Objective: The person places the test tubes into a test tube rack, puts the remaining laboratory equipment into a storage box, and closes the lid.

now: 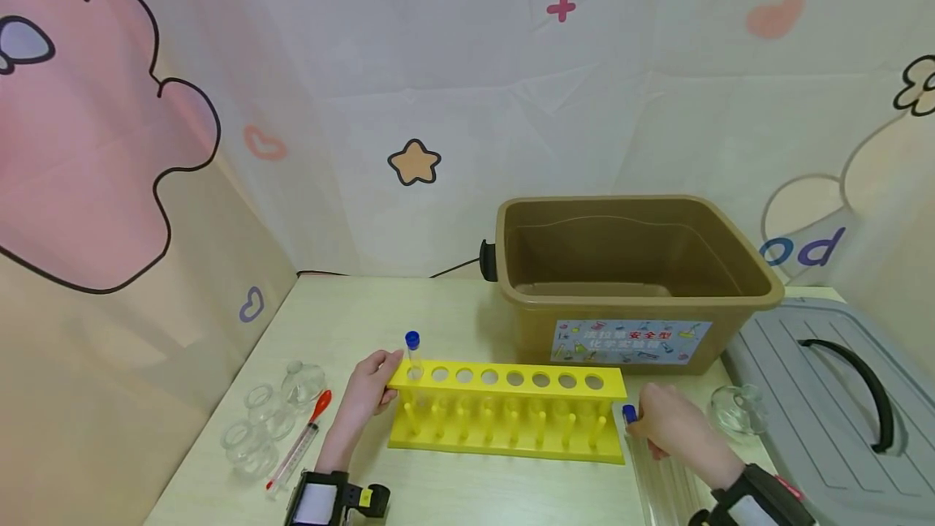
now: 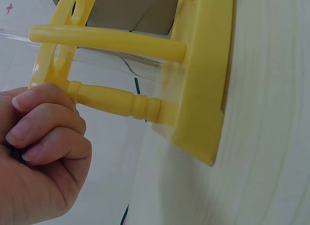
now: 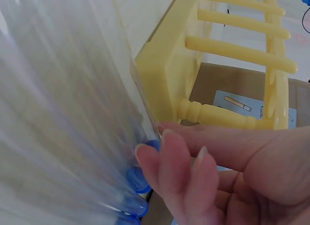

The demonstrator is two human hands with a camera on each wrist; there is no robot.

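Note:
My left hand [image 1: 376, 384] grips the left end of a yellow test tube rack [image 1: 507, 454], its fingers curled at the top bar by the end post in the left wrist view. A blue-capped test tube [image 1: 413, 345] stands upright in the leftmost hole of the rack. Off the rack's right end, several clear test tubes [image 3: 63, 99] with blue caps [image 3: 139, 180] lie side by side. At the cap of the tube nearest the rack, the thumb and fingertips of my right hand [image 1: 668, 420] pinch from both sides, partly hiding it.
Behind the rack stands a brown bin [image 1: 635, 303] with a label. A grey lid [image 1: 811, 396] with a black handle lies at the right, a glass vessel [image 1: 736, 411] beside it. At left are clear glass bottles [image 1: 248, 449], a red-bulbed dropper [image 1: 320, 406] and a slim graduated tube [image 1: 294, 454].

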